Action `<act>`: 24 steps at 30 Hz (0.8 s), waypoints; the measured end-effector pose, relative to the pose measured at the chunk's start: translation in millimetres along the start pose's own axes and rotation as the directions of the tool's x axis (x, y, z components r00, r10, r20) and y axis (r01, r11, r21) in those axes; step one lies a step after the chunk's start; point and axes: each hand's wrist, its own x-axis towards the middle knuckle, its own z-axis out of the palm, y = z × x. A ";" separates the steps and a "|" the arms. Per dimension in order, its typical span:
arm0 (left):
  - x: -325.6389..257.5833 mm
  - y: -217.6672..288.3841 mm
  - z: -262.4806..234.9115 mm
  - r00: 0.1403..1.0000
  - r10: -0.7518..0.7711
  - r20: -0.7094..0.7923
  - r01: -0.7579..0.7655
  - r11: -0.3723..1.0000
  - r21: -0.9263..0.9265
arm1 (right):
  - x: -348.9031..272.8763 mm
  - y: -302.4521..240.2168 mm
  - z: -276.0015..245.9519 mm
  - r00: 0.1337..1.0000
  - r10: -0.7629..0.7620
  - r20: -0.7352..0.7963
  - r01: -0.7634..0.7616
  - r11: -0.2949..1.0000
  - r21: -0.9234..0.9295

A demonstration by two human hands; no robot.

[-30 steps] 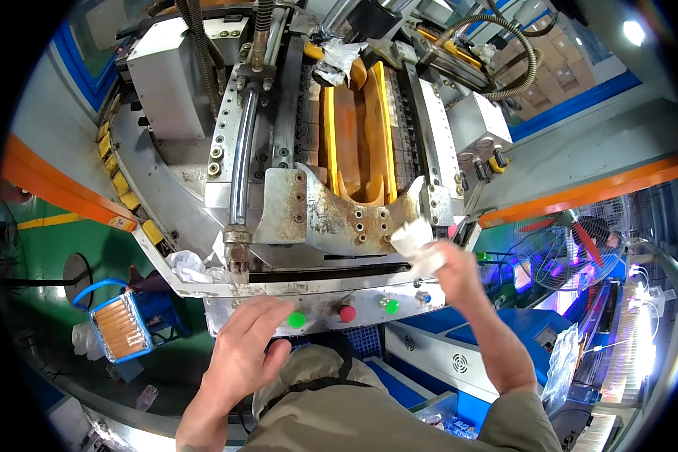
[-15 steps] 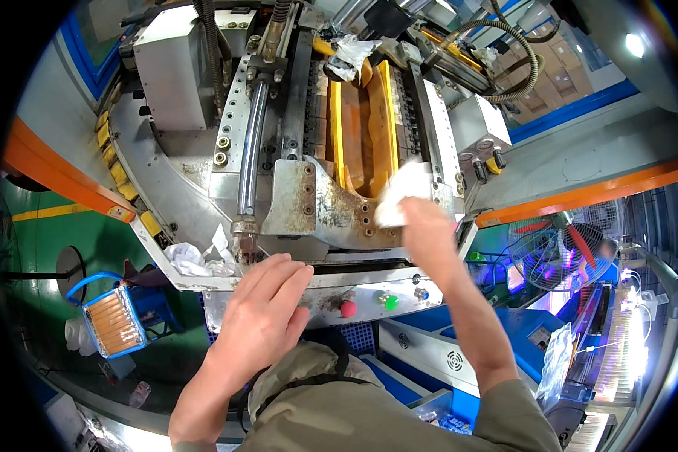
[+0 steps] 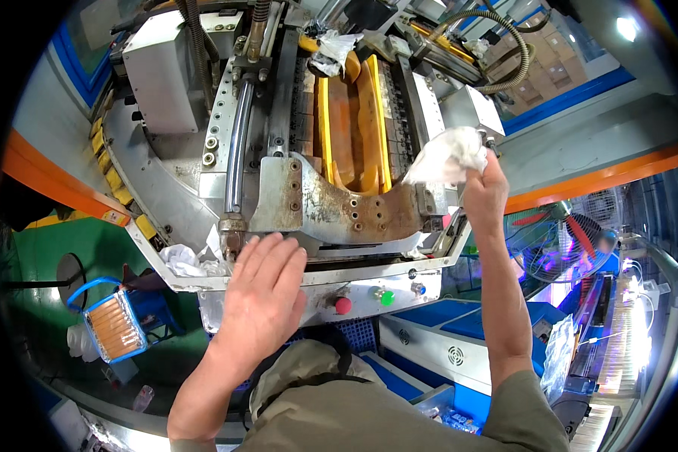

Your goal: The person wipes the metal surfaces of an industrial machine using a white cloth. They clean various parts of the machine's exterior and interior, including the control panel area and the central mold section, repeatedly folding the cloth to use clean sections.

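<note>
My right hand (image 3: 487, 192) is closed around a white cloth (image 3: 450, 157), raised over the right side of the machine; the cloth hangs out to the left of the fingers. My left hand (image 3: 266, 286) has its fingers stretched out over the machine's front edge, near the lower end of a shiny metal rod (image 3: 239, 151), and holds nothing. Between the hands lies a curved, stained metal plate (image 3: 331, 207). Behind it a trough with yellow side walls (image 3: 380, 128) and a rusty orange bed runs away from me.
Another white cloth (image 3: 179, 260) lies crumpled on the front left ledge. A red button (image 3: 343, 305) and a green button (image 3: 386, 297) sit on the front panel. A fan with red blades (image 3: 561, 226) stands at the right. At the left is a blue-framed crate (image 3: 115, 325) of tan sticks.
My right hand has carried the white cloth up and to the right, away from the curved plate. The left hand stays near the front edge.
</note>
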 end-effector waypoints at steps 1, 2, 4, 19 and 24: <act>-1.4 -1.8 3.0 0.999 -0.033 -0.009 0.034 0.998 0.051 | 1.9 4.6 8.4 0.980 -0.199 -0.006 0.193 0.958 -0.212; -1.4 -3.2 5.8 0.999 -0.038 -0.009 0.039 0.995 0.090 | -1.3 11.5 19.1 0.922 -0.385 0.025 0.361 0.837 -0.412; 0.1 -4.2 10.6 1.000 -0.029 -0.005 0.029 0.986 0.161 | -30.2 38.8 44.7 0.880 -0.405 0.248 0.475 0.743 -0.471; 2.4 -1.5 37.3 0.984 -0.100 0.147 0.015 0.871 0.491 | -30.4 -14.6 45.5 0.931 -0.356 0.080 0.365 0.896 -0.252; 6.1 9.4 45.8 0.981 -0.138 0.136 0.046 0.849 0.526 | -84.0 12.3 91.5 0.796 -0.478 0.372 0.582 0.773 -0.253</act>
